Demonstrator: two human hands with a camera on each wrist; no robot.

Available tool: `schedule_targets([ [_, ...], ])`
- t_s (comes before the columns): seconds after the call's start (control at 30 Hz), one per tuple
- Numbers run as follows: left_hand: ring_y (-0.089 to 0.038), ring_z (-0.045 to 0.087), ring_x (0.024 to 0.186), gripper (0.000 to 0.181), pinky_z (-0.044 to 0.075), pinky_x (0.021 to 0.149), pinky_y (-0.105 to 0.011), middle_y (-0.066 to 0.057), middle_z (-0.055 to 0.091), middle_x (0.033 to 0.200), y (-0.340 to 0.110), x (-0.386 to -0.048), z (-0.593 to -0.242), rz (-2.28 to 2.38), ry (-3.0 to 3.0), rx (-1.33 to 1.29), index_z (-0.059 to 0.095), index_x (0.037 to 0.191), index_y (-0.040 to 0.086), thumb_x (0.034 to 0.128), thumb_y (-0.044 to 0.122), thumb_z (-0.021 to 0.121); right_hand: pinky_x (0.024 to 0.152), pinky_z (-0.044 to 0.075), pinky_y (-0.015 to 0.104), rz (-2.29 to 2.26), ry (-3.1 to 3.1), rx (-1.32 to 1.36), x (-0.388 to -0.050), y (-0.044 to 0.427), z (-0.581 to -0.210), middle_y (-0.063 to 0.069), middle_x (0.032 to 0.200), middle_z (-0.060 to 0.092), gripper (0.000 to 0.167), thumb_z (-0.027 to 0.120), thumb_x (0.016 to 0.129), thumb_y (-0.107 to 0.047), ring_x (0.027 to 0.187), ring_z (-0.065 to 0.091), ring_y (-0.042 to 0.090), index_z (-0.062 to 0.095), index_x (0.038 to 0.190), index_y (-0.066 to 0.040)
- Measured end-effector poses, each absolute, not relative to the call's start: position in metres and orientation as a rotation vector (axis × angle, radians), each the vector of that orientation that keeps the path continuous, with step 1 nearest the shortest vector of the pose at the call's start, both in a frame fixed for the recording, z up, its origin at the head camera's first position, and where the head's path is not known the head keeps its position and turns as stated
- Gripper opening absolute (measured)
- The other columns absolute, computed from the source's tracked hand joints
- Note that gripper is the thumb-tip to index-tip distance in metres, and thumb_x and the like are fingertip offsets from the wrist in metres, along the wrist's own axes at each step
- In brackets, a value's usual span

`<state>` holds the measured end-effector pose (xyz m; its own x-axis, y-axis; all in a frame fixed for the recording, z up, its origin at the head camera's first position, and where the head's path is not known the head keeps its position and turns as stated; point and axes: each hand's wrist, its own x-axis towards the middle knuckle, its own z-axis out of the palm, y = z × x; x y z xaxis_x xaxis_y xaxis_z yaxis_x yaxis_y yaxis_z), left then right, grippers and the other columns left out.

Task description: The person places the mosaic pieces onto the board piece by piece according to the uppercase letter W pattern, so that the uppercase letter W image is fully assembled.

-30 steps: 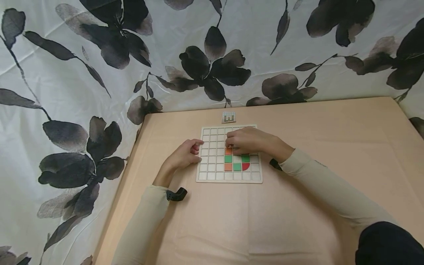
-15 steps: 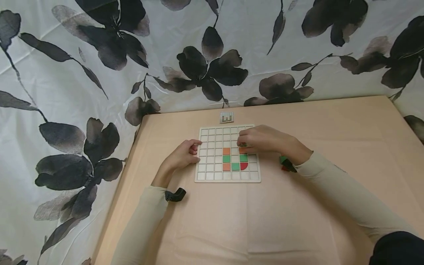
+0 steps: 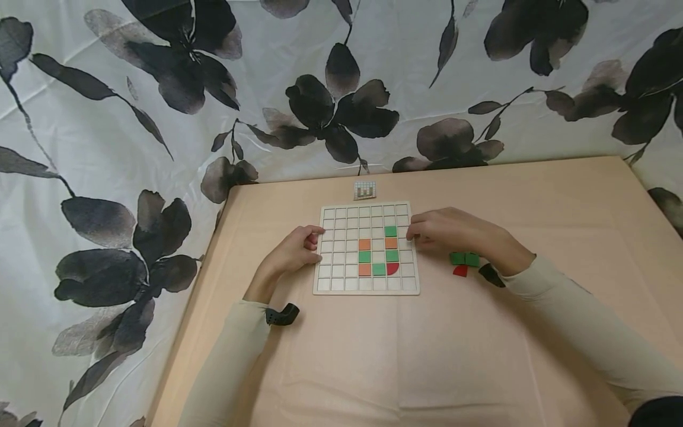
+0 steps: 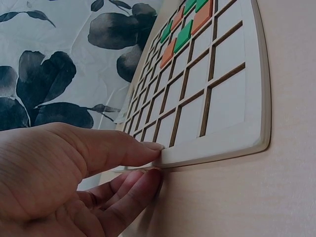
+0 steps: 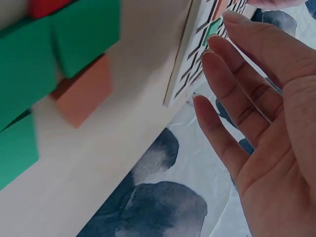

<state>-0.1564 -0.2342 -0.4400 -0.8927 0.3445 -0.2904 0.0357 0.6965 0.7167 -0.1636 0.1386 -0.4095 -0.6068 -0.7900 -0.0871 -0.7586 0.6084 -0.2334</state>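
A pale gridded board [image 3: 340,245] carries several green, orange and red tiles, among them a green tile [image 3: 391,231] at the top of their right column. My left hand [image 3: 293,249] touches the board's left edge with its fingertips; in the left wrist view, one digit of that hand [image 4: 74,168] lies on the rim. Over the board's right edge is my right hand [image 3: 453,233], its fingers slightly bent. Seen from the right wrist, that hand [image 5: 261,94] has its fingers apart and nothing visible between them.
Loose green tiles [image 3: 464,258] and a red piece [image 3: 460,270] lie right of the board, beside my right wrist; an orange tile [image 5: 86,91] shows there in the right wrist view. A small patterned card [image 3: 365,190] lies behind the board. Floral cloth [image 3: 341,107] borders the table.
My right hand has moved right, off the tiled squares, uncovering a green tile above the orange one and the loose pieces near its wrist. My left hand stays at the edge.
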Motion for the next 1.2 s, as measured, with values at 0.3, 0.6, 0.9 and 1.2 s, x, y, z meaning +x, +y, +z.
schedule_targets([
  [0.3, -0.023, 0.049, 0.099, 0.062, 0.043, 0.083, -0.033, -0.01, 0.047, 0.108, -0.236, -0.156, -0.442, 1.052, 2.505, 0.294, 0.053, 0.141, 0.002, 0.0842, -0.006, 0.076, 0.073, 0.054, 0.031, -0.259, 2.687, -1.262, -0.157, 0.156, -0.412, -0.003, 0.092, 0.065, 0.022, 0.082, 0.085, -0.014, 0.079, 0.055, 0.01, 0.076, 0.106, -0.013],
  [0.6, -0.023, 0.049, 0.099, 0.062, 0.043, 0.083, -0.033, -0.01, 0.047, 0.108, -0.235, -0.156, -0.442, 1.059, 2.498, 0.29, 0.052, 0.141, 0.002, 0.0845, -0.006, 0.075, 0.072, 0.053, 0.031, -0.276, 2.729, -1.235, -0.152, 0.181, -0.418, -0.005, 0.09, 0.062, 0.021, 0.083, 0.083, -0.011, 0.079, 0.054, 0.009, 0.076, 0.102, -0.013],
  [0.9, -0.023, 0.049, 0.099, 0.062, 0.043, 0.084, -0.033, -0.011, 0.047, 0.109, -0.236, -0.157, -0.443, 1.068, 2.491, 0.291, 0.051, 0.142, 0.001, 0.0848, -0.006, 0.075, 0.079, 0.058, 0.036, -0.282, 2.737, -1.193, -0.148, 0.203, -0.422, -0.003, 0.095, 0.065, 0.025, 0.087, 0.078, -0.013, 0.088, 0.06, 0.014, 0.077, 0.1, -0.016],
  [1.2, -0.024, 0.049, 0.1, 0.061, 0.043, 0.084, -0.034, -0.011, 0.048, 0.109, -0.235, -0.156, -0.442, 1.065, 2.494, 0.292, 0.052, 0.141, 0.002, 0.085, -0.006, 0.075, 0.079, 0.056, 0.036, -0.272, 2.75, -1.134, -0.145, 0.217, -0.426, -0.005, 0.101, 0.065, 0.027, 0.086, 0.079, -0.011, 0.092, 0.059, 0.015, 0.076, 0.104, -0.018],
])
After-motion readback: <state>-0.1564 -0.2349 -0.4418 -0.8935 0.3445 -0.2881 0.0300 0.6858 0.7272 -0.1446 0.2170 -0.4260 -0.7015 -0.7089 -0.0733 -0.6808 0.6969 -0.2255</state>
